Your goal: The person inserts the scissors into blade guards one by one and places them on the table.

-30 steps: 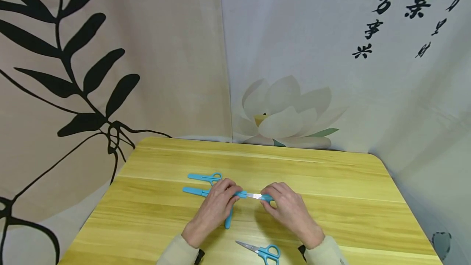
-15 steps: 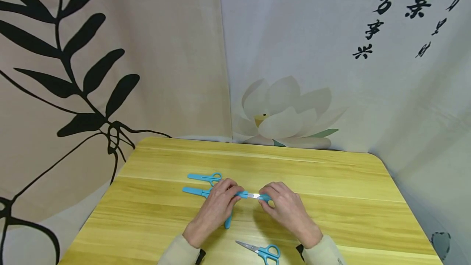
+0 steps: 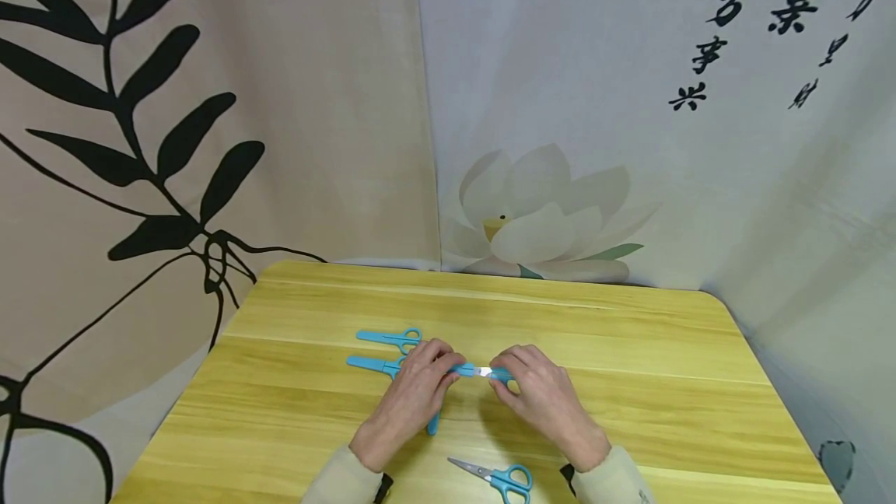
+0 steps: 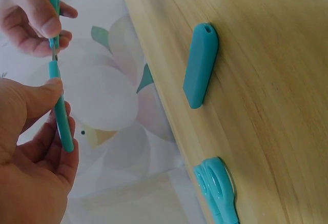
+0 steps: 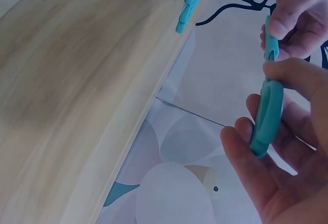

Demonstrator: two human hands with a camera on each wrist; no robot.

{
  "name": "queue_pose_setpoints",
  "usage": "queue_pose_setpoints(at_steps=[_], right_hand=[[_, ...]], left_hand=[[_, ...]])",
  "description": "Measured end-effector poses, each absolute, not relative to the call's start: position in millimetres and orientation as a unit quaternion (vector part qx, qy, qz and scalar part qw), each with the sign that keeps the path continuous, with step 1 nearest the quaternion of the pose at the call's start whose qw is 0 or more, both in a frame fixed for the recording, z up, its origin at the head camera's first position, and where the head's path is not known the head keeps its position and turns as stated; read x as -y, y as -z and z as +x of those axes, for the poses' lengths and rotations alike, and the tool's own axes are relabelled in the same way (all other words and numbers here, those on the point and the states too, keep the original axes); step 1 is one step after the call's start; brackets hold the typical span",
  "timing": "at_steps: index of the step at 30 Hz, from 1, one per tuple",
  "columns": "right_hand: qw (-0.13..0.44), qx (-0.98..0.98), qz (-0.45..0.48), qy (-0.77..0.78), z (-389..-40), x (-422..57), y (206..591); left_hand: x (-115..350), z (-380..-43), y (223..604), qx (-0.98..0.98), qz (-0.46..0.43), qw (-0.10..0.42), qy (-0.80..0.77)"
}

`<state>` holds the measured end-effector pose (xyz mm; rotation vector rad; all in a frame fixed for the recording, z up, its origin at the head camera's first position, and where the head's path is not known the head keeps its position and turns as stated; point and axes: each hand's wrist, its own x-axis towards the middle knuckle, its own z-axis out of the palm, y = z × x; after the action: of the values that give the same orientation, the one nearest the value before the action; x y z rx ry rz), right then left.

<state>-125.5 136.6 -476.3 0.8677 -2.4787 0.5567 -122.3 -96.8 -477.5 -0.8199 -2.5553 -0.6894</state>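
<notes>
Above the table my left hand (image 3: 416, 391) pinches a blue blade cover (image 4: 62, 119) between thumb and fingers. My right hand (image 3: 549, 403) grips the blue handle of a pair of scissors (image 5: 270, 114). Most of the blade is inside the cover; a short bright length of metal shows between the two hands in the head view. Beneath my left hand, another blue cover (image 4: 201, 65) lies on the table, partly hidden in the head view. Uncovered scissors (image 3: 498, 478) with blue handles lie near the front, their tip pointing left.
Two covered pairs of scissors lie left of my left hand: a far pair (image 3: 381, 337) and a nearer pair (image 3: 371, 364), partly behind the hand. The wooden table (image 3: 665, 379) ends at a printed curtain (image 3: 336, 99) at the back.
My right hand has moved slightly left, toward my left hand. Less of the blade shows, as it has slid deeper into the cover. The scissors on the table have not moved.
</notes>
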Motion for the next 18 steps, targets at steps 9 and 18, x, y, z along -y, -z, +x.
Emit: queue_pose_setpoints(at_steps=[9,18], right_hand=[[0.225,0.900,0.313,-0.203,-125.0,-134.3,475.2],[0.225,0.900,0.313,-0.204,-124.5,-132.4,474.7]], left_hand=[[95.8,-121.5,478.3,0.905,-0.294,0.196,0.237],[95.0,-121.2,477.4,0.903,-0.296,0.198,0.240]])
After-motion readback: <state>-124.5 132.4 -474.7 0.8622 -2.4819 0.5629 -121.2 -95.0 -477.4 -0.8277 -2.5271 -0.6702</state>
